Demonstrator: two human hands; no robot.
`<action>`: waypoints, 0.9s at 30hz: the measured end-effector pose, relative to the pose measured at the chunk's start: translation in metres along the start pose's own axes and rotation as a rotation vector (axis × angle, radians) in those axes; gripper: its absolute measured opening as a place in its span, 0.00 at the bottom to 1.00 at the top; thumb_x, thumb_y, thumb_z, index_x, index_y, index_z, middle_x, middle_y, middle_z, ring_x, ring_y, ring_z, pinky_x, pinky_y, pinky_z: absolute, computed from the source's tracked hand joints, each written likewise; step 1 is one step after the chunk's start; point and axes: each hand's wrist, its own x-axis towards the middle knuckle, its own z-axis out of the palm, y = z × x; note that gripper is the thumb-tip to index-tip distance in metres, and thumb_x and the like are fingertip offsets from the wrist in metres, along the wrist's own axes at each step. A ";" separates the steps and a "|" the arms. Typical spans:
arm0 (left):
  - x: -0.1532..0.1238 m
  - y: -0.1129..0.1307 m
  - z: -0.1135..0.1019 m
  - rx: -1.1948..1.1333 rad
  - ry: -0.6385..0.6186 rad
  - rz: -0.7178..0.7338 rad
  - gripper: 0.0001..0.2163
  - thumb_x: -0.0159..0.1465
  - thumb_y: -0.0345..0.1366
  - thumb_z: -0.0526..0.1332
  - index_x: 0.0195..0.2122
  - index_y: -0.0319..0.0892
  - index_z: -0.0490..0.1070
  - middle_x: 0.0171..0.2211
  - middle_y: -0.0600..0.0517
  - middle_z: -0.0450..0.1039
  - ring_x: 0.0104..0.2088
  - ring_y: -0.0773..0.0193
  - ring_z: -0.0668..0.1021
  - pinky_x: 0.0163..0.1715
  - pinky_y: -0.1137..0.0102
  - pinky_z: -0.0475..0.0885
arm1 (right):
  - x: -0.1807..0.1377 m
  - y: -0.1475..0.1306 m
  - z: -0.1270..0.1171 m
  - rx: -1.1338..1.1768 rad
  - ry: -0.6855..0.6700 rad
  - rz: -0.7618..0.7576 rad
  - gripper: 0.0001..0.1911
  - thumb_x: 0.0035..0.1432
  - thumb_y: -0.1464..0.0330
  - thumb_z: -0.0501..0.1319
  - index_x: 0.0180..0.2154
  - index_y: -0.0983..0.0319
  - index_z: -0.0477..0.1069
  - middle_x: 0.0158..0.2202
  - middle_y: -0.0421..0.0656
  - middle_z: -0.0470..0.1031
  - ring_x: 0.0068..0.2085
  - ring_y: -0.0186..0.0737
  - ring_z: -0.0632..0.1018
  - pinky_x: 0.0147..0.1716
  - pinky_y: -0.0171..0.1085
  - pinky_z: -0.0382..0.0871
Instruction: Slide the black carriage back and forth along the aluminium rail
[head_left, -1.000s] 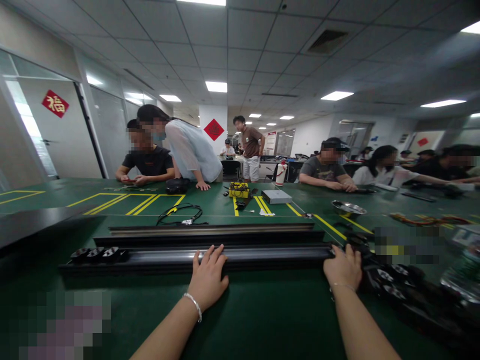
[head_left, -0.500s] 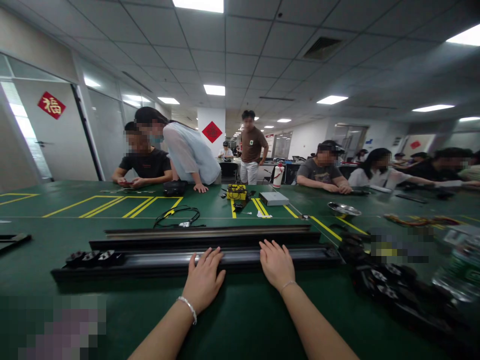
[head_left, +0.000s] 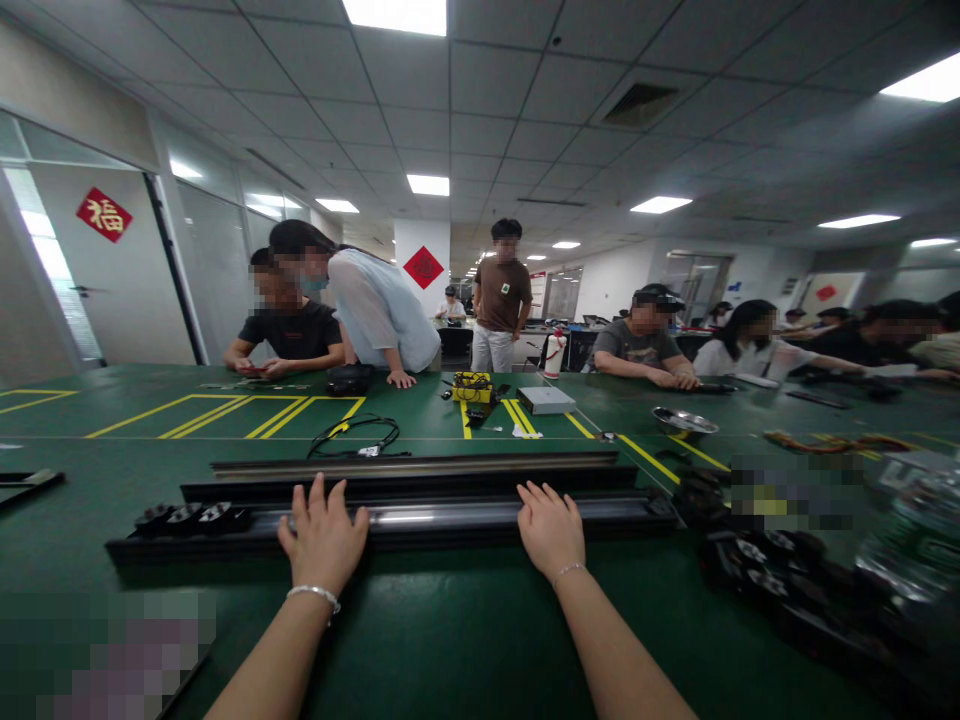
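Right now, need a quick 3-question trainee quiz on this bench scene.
1. True or false: the left hand and the right hand both rest on the same long black rail.
2. What sits at the rail's left end? A. small black round fittings B. a roll of tape C. a laptop
3. Fill in: the steel bowl on the green table lies to the ___ of both hands.
Key: 1 true; 2 A; 3 right.
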 end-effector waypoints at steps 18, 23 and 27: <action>0.034 -0.050 -0.001 -0.240 0.023 -0.404 0.30 0.58 0.48 0.49 0.57 0.34 0.54 0.63 0.30 0.35 0.62 0.39 0.43 0.55 0.44 0.46 | -0.003 -0.003 -0.004 0.013 0.013 0.014 0.23 0.59 0.67 0.43 0.51 0.54 0.67 0.55 0.38 0.66 0.56 0.39 0.63 0.55 0.43 0.47; 0.040 -0.057 0.005 -0.200 0.083 -0.464 0.26 0.57 0.49 0.51 0.54 0.42 0.57 0.64 0.39 0.35 0.63 0.43 0.44 0.54 0.45 0.47 | -0.003 -0.002 -0.005 0.017 0.011 0.008 0.23 0.59 0.67 0.43 0.51 0.54 0.66 0.54 0.38 0.67 0.56 0.39 0.63 0.55 0.43 0.48; 0.042 -0.063 0.006 -0.273 0.143 -0.528 0.29 0.57 0.49 0.51 0.57 0.40 0.52 0.64 0.37 0.32 0.63 0.42 0.41 0.55 0.45 0.47 | -0.003 0.000 -0.004 0.020 0.022 0.005 0.23 0.59 0.67 0.42 0.51 0.55 0.67 0.54 0.38 0.67 0.56 0.40 0.63 0.54 0.43 0.48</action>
